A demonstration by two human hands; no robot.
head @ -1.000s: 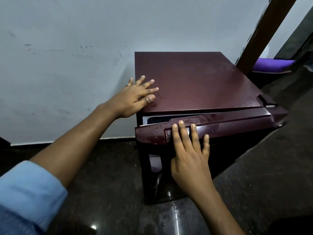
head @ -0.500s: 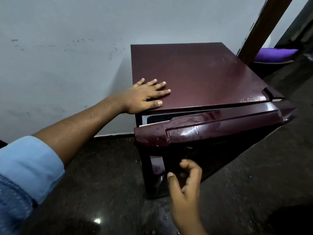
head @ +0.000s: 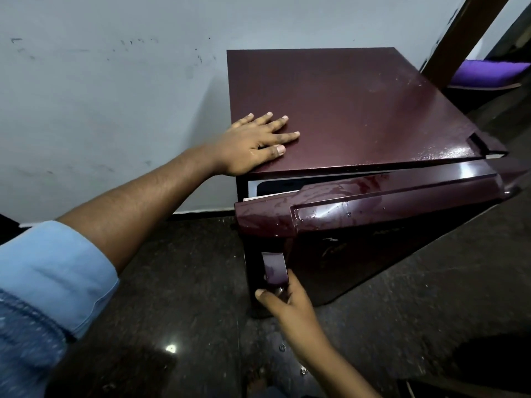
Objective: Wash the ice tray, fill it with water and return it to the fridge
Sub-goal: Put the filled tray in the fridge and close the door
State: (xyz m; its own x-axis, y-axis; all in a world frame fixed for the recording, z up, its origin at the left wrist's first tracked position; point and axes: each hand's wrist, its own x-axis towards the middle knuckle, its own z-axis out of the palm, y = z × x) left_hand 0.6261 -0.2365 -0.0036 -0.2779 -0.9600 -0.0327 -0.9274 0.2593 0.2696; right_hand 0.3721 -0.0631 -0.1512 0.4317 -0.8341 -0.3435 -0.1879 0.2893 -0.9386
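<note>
Blue sleeve (head: 51, 282) is cut off at the left edge, with a bare forearm running up from it past a scuffed wall (head: 115, 96). Left hand (head: 253, 147) lies flat on the fridge (head: 359, 110) top near its front-left corner. Fingers are straight and spread, gripping nothing.

Door (head: 388, 202) is slightly ajar, wider at the left. The gap (head: 275, 186) shows a pale rim and a dark strip inside. Door top is wet, with drops and smears.

Ice tray isn't in view. The inside is too dark and narrow to tell if it's in there.

Right hand (head: 293, 305) is low on the door's left edge, gripping the handle (head: 275, 268). Thumb is out front at the handle's lower end. Fingers are hooked behind it and hidden. The forearm is cut off at the bottom edge.

Dark glossy floor (head: 186, 282) is below.

Far right: a brown post (head: 459, 38) cut off at the top. Behind it is something purple (head: 485, 71), partly hidden, can't tell what.
</note>
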